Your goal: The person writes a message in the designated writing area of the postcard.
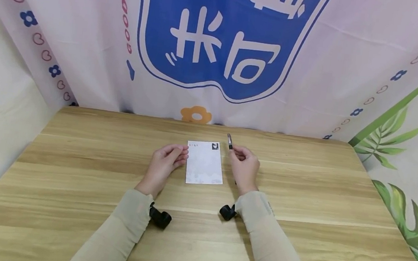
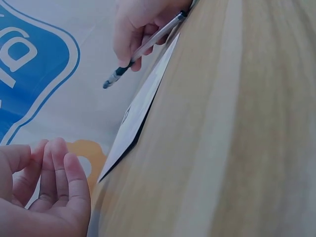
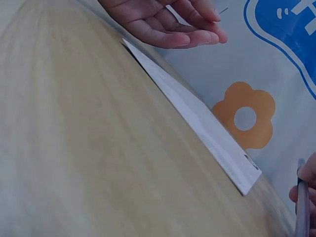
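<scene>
On the wooden table lies a small white note card or pad [image 1: 204, 165], printed with a dark stamp-like picture at its top right corner; I cannot tell whether it is one sheet or several. My left hand [image 1: 161, 166] is at its left edge, fingertips over or beside the edge, fingers loosely bent. A thin dark line [image 3: 223, 10] shows beside those fingertips in the right wrist view; what it is I cannot tell. To the card's right, my right hand [image 1: 245, 168] pinches a clear-barrelled pen [image 2: 157, 35] with a dark grip section, its silvery end [image 1: 229, 140] pointing away from me.
The wooden table [image 1: 69, 187] ends at the back against a hanging cloth [image 1: 303, 94] with a blue emblem and an orange flower. Black wrist cameras [image 1: 160, 219] sit at both cuffs. A leaf-patterned cloth [image 1: 413, 216] hangs on the right.
</scene>
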Available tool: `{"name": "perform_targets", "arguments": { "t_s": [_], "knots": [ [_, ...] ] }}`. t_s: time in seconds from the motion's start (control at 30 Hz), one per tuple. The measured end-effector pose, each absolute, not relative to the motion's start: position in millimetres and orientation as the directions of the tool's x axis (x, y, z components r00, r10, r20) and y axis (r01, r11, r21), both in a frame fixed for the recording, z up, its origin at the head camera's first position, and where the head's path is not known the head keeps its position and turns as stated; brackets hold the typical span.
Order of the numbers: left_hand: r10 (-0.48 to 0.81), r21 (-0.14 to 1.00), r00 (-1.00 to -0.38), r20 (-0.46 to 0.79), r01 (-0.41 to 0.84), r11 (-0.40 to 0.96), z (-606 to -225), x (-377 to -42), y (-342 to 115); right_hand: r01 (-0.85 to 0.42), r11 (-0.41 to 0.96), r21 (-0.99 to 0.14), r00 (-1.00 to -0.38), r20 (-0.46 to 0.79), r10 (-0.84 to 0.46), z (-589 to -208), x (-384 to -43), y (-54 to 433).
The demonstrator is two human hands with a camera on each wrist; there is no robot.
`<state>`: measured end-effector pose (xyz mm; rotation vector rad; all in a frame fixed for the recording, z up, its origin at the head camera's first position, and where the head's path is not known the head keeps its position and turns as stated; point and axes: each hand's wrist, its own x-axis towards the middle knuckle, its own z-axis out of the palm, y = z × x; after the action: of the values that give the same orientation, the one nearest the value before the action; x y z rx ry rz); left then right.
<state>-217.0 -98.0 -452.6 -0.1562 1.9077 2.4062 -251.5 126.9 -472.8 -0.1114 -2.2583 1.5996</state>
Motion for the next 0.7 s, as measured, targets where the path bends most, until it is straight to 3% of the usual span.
{"name": "perform_targets", "arguments": {
  "t_s": [0.53,0.7],
  "knots": [
    [-0.052,0.986,-0.993,-0.105,-0.097,-0.137,-452.6,-221.2,-107.9,-0.079,0.502,-0.861,-0.948,0.222,0.23,-476.1,-253.5,127.4],
    [-0.071,0.997,-0.994,-0.081,-0.081,-0.005,-448.3,-220.6,-114.4,-0.092,0.529,-0.844,-0.948,0.237,0.213,-477.0,-253.7,127.4]
  ]
}}
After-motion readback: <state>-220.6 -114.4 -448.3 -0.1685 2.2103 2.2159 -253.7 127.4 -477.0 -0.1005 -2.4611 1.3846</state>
